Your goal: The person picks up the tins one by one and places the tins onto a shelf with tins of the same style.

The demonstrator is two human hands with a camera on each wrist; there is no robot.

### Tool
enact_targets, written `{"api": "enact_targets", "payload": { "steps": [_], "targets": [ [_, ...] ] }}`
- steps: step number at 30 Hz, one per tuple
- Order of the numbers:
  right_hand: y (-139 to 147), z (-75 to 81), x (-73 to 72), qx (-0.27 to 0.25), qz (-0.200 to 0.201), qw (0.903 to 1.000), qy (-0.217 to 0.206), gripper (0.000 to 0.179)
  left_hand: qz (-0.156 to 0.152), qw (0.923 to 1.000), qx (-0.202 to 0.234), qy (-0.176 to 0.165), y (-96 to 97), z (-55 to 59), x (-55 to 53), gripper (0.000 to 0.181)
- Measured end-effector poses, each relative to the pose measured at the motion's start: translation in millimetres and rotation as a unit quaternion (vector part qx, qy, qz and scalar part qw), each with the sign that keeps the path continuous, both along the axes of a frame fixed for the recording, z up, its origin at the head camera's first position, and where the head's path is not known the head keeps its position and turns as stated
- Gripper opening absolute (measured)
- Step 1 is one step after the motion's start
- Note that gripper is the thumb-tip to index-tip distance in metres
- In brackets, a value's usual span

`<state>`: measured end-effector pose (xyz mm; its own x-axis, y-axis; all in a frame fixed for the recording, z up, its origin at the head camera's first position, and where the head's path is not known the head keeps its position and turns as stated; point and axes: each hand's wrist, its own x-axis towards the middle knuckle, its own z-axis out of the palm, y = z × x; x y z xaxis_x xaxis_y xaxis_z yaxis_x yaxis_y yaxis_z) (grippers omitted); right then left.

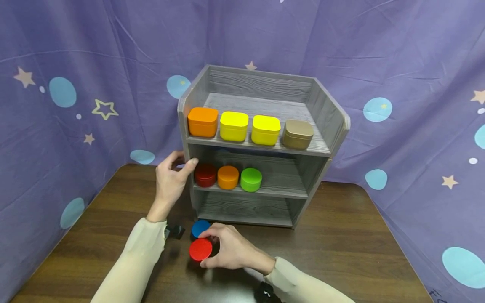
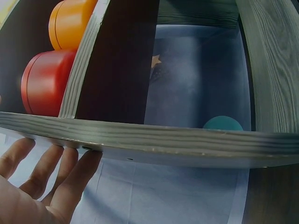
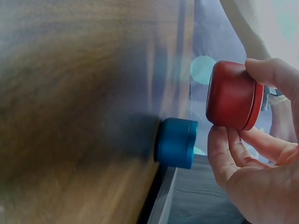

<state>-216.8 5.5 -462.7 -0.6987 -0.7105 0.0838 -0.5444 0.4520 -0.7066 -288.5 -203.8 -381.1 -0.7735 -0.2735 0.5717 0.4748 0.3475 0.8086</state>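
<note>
My right hand (image 1: 233, 248) holds a small round red tin (image 1: 201, 249) between thumb and fingers; the right wrist view shows the red tin (image 3: 233, 95) raised off the table. Just beyond it, a round blue tin (image 1: 201, 227) stands on the table by the shelf's lower left corner. My left hand (image 1: 170, 179) grips the left side panel of a grey wooden shelf (image 1: 261, 191), thumb at the front edge and fingers (image 2: 77, 179) against the outer face. Beside that thumb, a dark red tin (image 1: 206, 175), an orange tin (image 1: 228, 177) and a green tin (image 1: 251, 179) line the middle level.
Along the top level stand an orange rounded-square tin (image 1: 203, 122), two yellow ones (image 1: 234, 126) and a gold one (image 1: 298, 134). The shelf stands on a brown wooden table (image 1: 341, 240). A purple patterned curtain (image 1: 409, 63) hangs behind and at the sides.
</note>
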Motion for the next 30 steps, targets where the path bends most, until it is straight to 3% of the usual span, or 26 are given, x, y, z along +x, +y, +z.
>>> {"api": "enact_targets", "payload": {
  "steps": [14, 30],
  "targets": [
    [13.7, 11.7, -4.5, -0.035, -0.009, 0.9990, -0.027, 0.052, 0.000, 1.0000, 0.003, 0.003, -0.6, -1.6, -0.2, 0.026],
    [32.5, 31.5, -9.5, -0.066, -0.033, 0.9973, 0.004, 0.052, -0.001, 0.9999, 0.007, 0.008, -0.5, -1.9, -1.7, 0.024]
  ]
}}
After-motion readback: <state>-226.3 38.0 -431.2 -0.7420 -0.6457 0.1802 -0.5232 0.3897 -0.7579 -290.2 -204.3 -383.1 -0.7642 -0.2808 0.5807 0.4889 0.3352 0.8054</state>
